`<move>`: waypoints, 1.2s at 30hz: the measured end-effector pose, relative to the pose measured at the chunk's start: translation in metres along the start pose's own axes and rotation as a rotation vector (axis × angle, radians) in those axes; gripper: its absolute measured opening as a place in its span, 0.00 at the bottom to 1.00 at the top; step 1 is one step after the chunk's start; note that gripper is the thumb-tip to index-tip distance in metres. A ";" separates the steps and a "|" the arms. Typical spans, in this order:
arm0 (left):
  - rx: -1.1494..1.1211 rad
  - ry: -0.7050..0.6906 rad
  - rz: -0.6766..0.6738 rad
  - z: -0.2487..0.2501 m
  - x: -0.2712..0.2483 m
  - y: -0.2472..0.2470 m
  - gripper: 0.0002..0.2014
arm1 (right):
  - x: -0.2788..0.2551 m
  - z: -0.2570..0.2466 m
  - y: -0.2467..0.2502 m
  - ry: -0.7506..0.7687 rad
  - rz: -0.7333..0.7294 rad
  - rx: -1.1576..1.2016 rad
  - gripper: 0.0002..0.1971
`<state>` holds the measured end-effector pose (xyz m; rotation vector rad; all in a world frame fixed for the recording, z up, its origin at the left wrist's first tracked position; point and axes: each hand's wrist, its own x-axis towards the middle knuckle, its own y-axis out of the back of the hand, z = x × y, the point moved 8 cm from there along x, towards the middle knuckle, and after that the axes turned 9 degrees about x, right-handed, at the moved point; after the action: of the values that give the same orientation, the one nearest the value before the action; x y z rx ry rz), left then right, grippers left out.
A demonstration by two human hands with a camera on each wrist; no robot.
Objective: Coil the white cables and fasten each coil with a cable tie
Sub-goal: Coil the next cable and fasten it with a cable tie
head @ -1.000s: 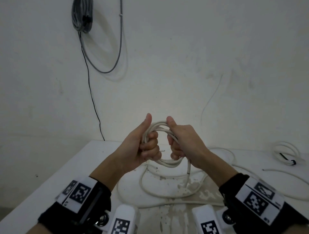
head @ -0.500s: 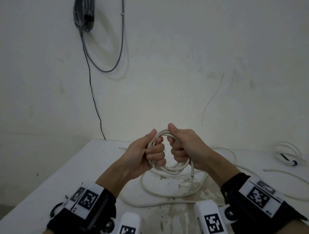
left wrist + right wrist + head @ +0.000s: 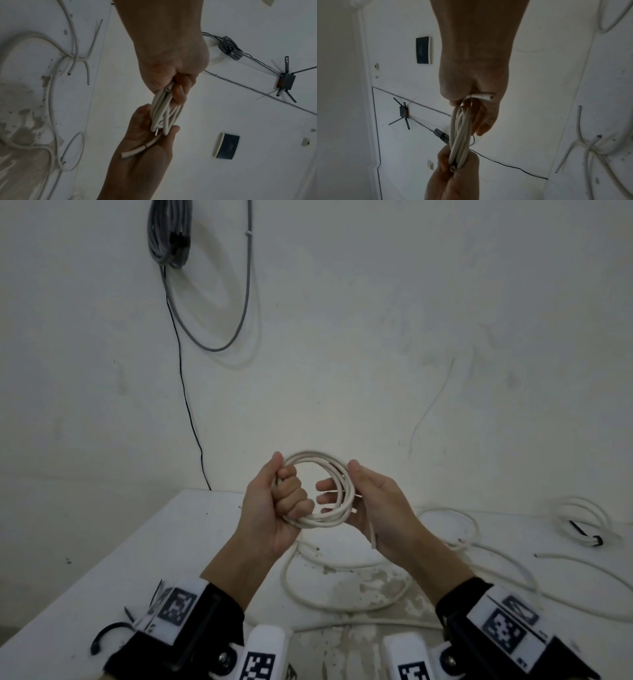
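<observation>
A white cable coil (image 3: 320, 518) of several loops is held up above the white table (image 3: 154, 559). My left hand (image 3: 291, 498) grips its left side in a fist. My right hand (image 3: 337, 494) lies against the coil's right side with thumb up and fingers fairly straight, cradling the loops. One cut cable end (image 3: 372, 537) hangs down across the right palm. In the left wrist view the coil (image 3: 164, 112) runs from the left hand (image 3: 180, 93) to the open right palm (image 3: 145, 148). In the right wrist view the coil (image 3: 462, 132) spans the right hand (image 3: 481, 115) and the left fist (image 3: 453, 173).
Loose white cables (image 3: 342, 601) sprawl over the table under my hands. A finished white coil (image 3: 582, 518) bound with a black tie (image 3: 582, 534) lies at the back right. A black cable tie (image 3: 102, 635) lies by my left wrist. A grey cable bundle (image 3: 169, 234) hangs on the wall.
My right hand has uncurled from its grip and shifted right. The coil has spread from a tight bunch into a wider ring, and the left hand still grips it.
</observation>
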<state>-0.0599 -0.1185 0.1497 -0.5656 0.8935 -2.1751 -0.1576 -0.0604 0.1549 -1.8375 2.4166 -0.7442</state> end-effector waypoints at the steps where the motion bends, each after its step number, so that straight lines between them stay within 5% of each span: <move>1: -0.011 -0.004 0.005 -0.002 0.000 0.001 0.20 | 0.000 0.001 0.000 0.009 0.025 0.038 0.20; 10: -0.074 -0.168 0.082 -0.015 -0.003 -0.002 0.25 | 0.009 0.024 -0.003 -0.161 0.277 0.631 0.27; 21: 0.016 -0.137 0.035 -0.025 -0.004 -0.012 0.22 | 0.000 0.020 0.015 -0.013 0.470 0.385 0.21; 30: 0.048 -0.104 0.078 -0.030 -0.005 -0.009 0.22 | -0.016 0.020 0.005 0.049 0.476 0.320 0.22; 36: 0.605 -0.177 0.092 -0.021 -0.008 0.000 0.19 | -0.015 0.010 0.014 0.079 0.381 0.104 0.21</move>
<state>-0.0674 -0.1032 0.1344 -0.3923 0.1404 -2.1249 -0.1628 -0.0473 0.1365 -1.2772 2.6048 -0.8964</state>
